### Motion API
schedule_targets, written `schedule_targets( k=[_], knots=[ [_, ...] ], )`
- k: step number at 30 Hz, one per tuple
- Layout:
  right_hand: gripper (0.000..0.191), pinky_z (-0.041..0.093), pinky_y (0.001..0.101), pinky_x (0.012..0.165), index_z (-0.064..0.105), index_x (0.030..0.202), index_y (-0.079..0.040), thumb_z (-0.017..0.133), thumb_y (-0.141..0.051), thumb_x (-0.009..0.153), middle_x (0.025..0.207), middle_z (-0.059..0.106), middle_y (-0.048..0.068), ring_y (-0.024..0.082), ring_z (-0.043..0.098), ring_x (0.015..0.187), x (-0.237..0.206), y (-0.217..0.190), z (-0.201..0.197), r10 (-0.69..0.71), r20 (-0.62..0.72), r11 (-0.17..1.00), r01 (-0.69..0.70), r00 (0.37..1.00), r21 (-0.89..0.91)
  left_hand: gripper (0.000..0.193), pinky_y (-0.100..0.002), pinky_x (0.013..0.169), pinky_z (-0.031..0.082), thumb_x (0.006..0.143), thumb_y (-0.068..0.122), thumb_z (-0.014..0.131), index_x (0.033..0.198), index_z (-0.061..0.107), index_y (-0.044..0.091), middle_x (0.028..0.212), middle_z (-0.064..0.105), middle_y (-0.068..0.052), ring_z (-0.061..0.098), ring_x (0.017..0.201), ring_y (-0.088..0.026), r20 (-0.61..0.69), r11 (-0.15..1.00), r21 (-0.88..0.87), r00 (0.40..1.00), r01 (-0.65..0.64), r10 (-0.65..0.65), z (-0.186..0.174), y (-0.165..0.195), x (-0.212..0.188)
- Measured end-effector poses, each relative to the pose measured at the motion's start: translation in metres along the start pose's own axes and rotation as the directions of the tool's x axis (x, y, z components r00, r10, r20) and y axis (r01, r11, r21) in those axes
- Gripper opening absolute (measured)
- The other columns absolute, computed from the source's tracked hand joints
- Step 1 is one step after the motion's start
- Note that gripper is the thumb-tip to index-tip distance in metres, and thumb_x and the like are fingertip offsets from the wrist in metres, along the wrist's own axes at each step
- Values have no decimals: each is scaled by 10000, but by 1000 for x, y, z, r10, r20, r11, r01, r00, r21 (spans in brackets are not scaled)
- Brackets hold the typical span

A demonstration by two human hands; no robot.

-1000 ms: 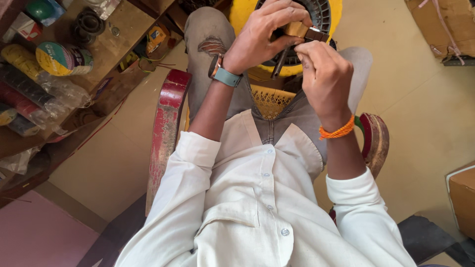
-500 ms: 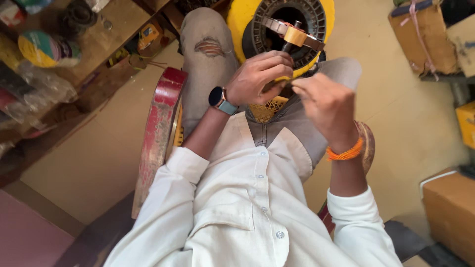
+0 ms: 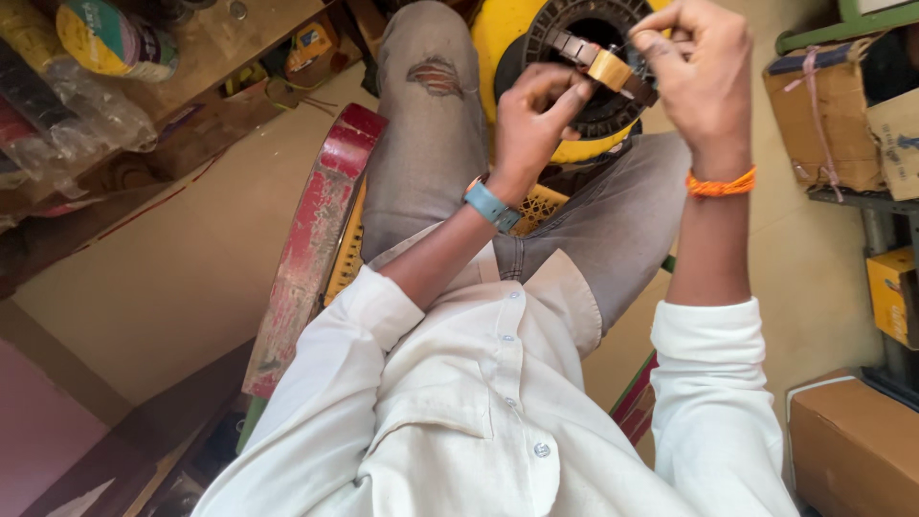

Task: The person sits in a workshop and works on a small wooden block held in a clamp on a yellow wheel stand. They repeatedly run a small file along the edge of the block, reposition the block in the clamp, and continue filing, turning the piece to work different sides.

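Brass-coloured block [image 3: 610,68] on a dark metal strip [image 3: 584,53] is lying across the yellow-rimmed black reel [image 3: 507,38], its long axis running left to right. Left hand [image 3: 531,120] is pinching the strip from below; right hand [image 3: 699,72] is closing its fingertips just beside the block's right end.

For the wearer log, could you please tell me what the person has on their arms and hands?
Both arms wear white shirt sleeves, rolled up. The left hand is bare, with a blue-strapped watch at its wrist. The right hand is bare too, with an orange thread band around its wrist. No gloves or rings show.
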State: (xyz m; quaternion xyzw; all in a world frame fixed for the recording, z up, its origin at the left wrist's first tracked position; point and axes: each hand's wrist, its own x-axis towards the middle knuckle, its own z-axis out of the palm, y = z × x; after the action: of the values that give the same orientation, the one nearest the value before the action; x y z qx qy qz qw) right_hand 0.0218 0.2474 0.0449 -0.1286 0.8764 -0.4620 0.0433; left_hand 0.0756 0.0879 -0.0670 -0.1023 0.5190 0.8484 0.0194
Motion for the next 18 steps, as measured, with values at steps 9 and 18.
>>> schedule_targets(
  k=[9, 18],
  knots=[
    [72, 254, 200, 455, 696, 1040, 17, 701, -50, 1015, 707, 543, -70, 0, 393, 522, -21, 49, -4, 454, 16, 772, -403, 891, 492, 334, -259, 687, 514, 885, 168, 850, 1088, 607, 62, 1025, 602, -24, 591, 750, -124, -98, 787, 575, 936, -223, 337, 14, 29, -6],
    [67, 269, 200, 510, 683, 1069, 29, 693, -27, 1034, 756, 566, -59, 2, 400, 572, -59, 10, -24, 379, -33, 784, -303, 925, 542, 713, -405, 1038, 425, 974, 123, 865, 1544, 438, 152, 1384, 651, -7, 602, 1254, -233, 844, 171, 335, 376, -927, 384, -27, 81, 43]
  ],
)
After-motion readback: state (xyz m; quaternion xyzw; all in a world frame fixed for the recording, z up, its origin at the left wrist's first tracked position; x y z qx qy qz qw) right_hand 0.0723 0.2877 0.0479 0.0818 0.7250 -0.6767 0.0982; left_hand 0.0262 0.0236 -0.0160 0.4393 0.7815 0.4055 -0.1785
